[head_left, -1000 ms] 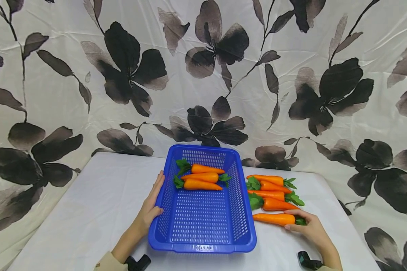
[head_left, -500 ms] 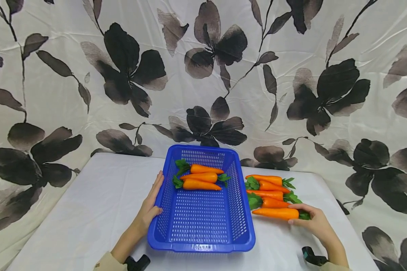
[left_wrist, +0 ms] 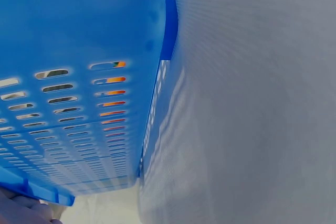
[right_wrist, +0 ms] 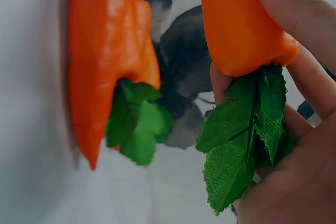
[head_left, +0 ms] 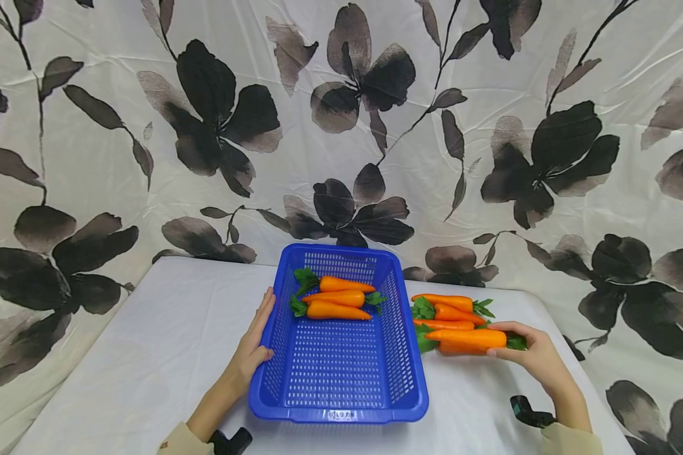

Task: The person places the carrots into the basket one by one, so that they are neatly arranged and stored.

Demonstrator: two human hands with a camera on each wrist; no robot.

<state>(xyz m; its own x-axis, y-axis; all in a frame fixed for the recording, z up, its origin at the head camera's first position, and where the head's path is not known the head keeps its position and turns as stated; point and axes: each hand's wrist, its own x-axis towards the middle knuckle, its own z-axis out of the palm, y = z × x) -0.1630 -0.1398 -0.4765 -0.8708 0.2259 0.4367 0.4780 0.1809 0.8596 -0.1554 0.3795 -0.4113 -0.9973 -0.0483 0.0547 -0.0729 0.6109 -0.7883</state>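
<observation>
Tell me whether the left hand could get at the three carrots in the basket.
Probably yes: the left hand rests against the outside of the blue basket, whose side is in the way, but the open top seems to leave the three carrots reachable from above.

The white table carried a blue perforated plastic basket at its middle, stretching lengthwise toward the far edge. Four orange carrots lay close together between the basket and the right edge, toward the far right corner.
</observation>
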